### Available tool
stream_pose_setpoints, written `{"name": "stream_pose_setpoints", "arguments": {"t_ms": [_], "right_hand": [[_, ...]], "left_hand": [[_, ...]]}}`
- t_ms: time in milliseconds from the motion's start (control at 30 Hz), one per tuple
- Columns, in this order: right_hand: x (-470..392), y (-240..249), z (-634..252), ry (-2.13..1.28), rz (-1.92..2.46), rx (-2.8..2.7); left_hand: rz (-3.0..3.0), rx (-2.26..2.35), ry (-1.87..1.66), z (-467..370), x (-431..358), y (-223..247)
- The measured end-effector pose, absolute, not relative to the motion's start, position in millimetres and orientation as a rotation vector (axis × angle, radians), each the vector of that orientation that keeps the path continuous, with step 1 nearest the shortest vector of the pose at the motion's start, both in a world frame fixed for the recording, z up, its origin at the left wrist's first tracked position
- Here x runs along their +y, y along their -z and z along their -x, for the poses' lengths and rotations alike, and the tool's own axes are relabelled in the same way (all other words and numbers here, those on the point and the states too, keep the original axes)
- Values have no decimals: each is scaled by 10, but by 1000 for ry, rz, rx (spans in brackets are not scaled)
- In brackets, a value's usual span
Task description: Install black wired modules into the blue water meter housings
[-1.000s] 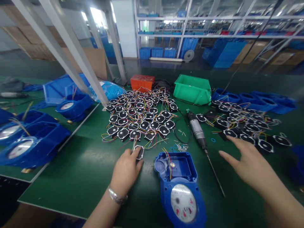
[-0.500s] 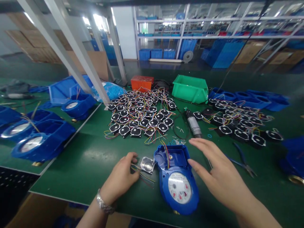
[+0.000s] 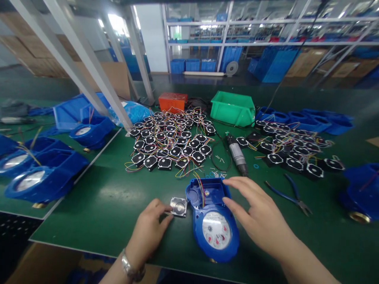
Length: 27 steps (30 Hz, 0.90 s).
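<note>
Left hand [image 3: 149, 230] grip pinching silver module [image 3: 178, 206], right hand [image 3: 258, 217] spread over blue meter [image 3: 211, 221]

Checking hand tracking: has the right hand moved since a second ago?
Yes. The right hand has swung left, from beside the screwdriver to the right edge of the blue meter.

Two bare forearms are showing at the near edge, no sleeves, no gloves. Left hand [image 3: 149, 230] is wearing a silver metal link bracelet or watch band [image 3: 130, 269] at the wrist, shiny and catching light. Right hand [image 3: 260, 219] is wearing nothing: no rings, no band visible. Fingernails are looking short, unpainted.
</note>
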State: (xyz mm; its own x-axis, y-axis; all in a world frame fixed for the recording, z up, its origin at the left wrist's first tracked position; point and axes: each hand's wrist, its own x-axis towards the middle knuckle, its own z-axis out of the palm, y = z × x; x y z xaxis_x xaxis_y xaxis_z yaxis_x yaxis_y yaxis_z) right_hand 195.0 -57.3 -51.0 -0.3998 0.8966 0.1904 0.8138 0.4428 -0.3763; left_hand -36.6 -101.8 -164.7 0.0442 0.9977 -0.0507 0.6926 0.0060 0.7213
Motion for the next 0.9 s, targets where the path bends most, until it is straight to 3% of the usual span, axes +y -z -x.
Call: {"name": "stream_pose_setpoints", "arguments": {"t_ms": [133, 267, 600, 767, 900], "right_hand": [[-485, 521, -1754, -305, 1546, -2469], [-389, 553, -1536, -262, 1517, -2612], [-656, 660, -1789, -580, 1023, -2272], [-828, 820, -1878, -451, 846, -2248], [-859, 861, -1911, -376, 815, -2243]], "left_hand": [[-2409, 1765, -564, 350, -1081, 1700], [-2696, 1666, -614, 404, -1063, 1687], [-2545, 1665, -1112, 575, -874, 833], [-2569, 1381, -1110, 29, -636, 601], [-2622, 1228, -900, -241, -536, 658]]}}
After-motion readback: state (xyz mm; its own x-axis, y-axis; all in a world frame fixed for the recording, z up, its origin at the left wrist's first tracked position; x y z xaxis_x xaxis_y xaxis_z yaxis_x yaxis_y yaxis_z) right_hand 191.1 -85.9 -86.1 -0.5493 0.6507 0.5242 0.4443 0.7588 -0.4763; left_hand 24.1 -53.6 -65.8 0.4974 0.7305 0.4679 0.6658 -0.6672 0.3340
